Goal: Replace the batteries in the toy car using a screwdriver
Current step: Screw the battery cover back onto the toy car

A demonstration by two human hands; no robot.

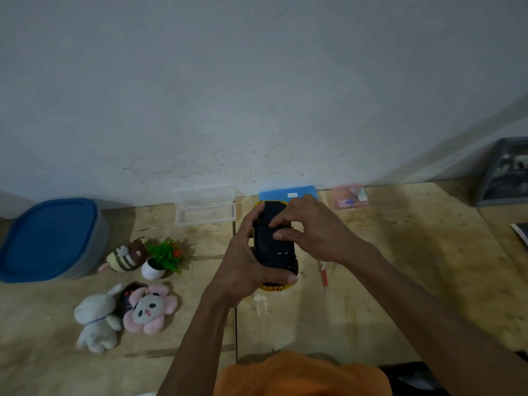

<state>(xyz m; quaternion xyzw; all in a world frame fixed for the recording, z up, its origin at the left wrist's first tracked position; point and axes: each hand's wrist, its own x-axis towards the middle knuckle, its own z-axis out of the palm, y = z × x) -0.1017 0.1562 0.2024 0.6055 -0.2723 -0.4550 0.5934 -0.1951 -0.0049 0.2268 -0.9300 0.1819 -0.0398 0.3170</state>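
The yellow toy car (275,250) is turned upside down, its black underside facing me, held above the wooden table (400,281). My left hand (243,264) wraps around its left side, thumb at the near end. My right hand (311,232) rests on the underside near the far end, with fingertips pressing on the black panel. A red-handled screwdriver (324,277) lies on the table just right of the car, untouched. No batteries are visible.
A clear open plastic case (204,208), a blue box (288,192) and a pink packet (350,196) stand by the wall. Plush toys (125,312), a small potted plant (163,257) and a blue-lidded tub (48,238) are at left. A grey bin (505,172) stands far right.
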